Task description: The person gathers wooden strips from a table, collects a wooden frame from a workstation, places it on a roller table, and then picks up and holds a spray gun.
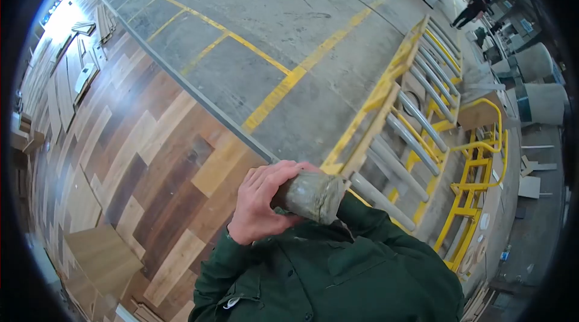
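Observation:
Close below the camera, my left hand (pixel 258 204) is closed round a grey-green, cloudy cylinder (pixel 310 195) that looks like a glass jar or a thick roll of clear tape; which one I cannot tell. It is tilted, one end pointing to the right, in front of my dark green jacket (pixel 313 271). My right hand (pixel 347 184) is almost wholly hidden behind the cylinder's right end. Only a sliver of skin shows there above the green sleeve, and its fingers cannot be made out.
Wood plank flooring (pixel 175 201) covers the left, with a loose board (pixel 102 255) and stacked planks (pixel 66 93). A grey strip edges the concrete floor (pixel 241 2) with yellow lines. Right stand a yellow-framed roller conveyor (pixel 410 117) and yellow railing (pixel 470 201). A person (pixel 472 11) is far off.

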Demonstrator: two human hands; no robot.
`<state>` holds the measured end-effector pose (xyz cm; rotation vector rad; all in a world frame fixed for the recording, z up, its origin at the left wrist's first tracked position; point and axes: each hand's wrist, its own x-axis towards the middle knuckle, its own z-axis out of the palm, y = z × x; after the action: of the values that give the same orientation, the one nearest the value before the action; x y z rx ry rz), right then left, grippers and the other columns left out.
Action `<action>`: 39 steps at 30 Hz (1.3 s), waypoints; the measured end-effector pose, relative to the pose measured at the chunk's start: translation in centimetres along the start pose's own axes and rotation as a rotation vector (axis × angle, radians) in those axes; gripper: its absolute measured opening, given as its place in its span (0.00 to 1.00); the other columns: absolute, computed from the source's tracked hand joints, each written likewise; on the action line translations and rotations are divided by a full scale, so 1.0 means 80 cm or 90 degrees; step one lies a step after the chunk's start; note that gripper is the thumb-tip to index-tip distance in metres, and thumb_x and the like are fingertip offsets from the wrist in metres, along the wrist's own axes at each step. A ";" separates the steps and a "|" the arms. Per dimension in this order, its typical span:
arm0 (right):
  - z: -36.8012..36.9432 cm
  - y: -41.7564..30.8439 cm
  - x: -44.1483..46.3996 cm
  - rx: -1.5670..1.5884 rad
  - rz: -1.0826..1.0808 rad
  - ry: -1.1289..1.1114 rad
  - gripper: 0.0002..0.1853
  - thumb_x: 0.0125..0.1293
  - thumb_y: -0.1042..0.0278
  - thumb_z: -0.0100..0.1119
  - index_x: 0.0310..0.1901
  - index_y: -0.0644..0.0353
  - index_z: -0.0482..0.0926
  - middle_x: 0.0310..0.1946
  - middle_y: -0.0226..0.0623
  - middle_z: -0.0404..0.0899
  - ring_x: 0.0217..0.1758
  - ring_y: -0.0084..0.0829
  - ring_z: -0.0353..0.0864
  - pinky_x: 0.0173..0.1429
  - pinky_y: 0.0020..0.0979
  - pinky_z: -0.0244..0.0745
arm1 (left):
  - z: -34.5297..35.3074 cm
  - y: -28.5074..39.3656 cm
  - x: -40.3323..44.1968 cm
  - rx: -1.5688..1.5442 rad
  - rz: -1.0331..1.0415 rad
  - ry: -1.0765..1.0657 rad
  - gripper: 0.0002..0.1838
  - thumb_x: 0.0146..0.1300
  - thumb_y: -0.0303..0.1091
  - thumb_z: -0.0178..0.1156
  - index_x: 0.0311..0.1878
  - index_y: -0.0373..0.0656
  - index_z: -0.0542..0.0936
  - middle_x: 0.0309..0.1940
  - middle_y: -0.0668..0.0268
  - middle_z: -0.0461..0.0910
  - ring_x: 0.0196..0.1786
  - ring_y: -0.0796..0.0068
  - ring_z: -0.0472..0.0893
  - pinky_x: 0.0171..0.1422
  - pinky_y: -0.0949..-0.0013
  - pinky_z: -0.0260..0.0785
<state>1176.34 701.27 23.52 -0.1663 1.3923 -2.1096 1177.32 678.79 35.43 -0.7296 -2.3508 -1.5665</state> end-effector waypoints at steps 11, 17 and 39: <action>0.303 -0.138 0.566 -1.051 -0.593 -0.408 0.16 0.58 0.64 0.60 0.48 0.55 0.80 0.54 0.33 0.81 0.64 0.35 0.77 0.52 0.40 0.71 | -0.415 -0.263 0.050 0.038 -0.130 0.200 0.43 0.44 0.30 0.76 0.66 0.42 0.69 0.66 0.54 0.75 0.69 0.50 0.74 0.74 0.48 0.63; 0.470 -0.050 0.889 -0.796 -0.207 -0.542 0.24 0.49 0.65 0.69 0.51 0.50 0.84 0.48 0.38 0.86 0.51 0.41 0.84 0.46 0.44 0.73 | -0.734 -0.455 0.047 0.132 -0.170 0.295 0.41 0.44 0.34 0.77 0.66 0.44 0.74 0.59 0.53 0.79 0.61 0.48 0.79 0.65 0.53 0.71; 0.955 -0.122 1.832 -0.839 -0.437 -0.763 0.24 0.62 0.61 0.70 0.59 0.52 0.78 0.54 0.46 0.81 0.54 0.44 0.83 0.58 0.43 0.79 | -1.535 -0.955 0.311 0.085 -0.192 0.494 0.44 0.40 0.32 0.81 0.64 0.40 0.73 0.54 0.54 0.80 0.56 0.57 0.82 0.60 0.64 0.75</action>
<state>1084.88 563.70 34.37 -2.1728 1.6416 -0.6228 1106.02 550.54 35.28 0.2564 -1.9757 -1.4174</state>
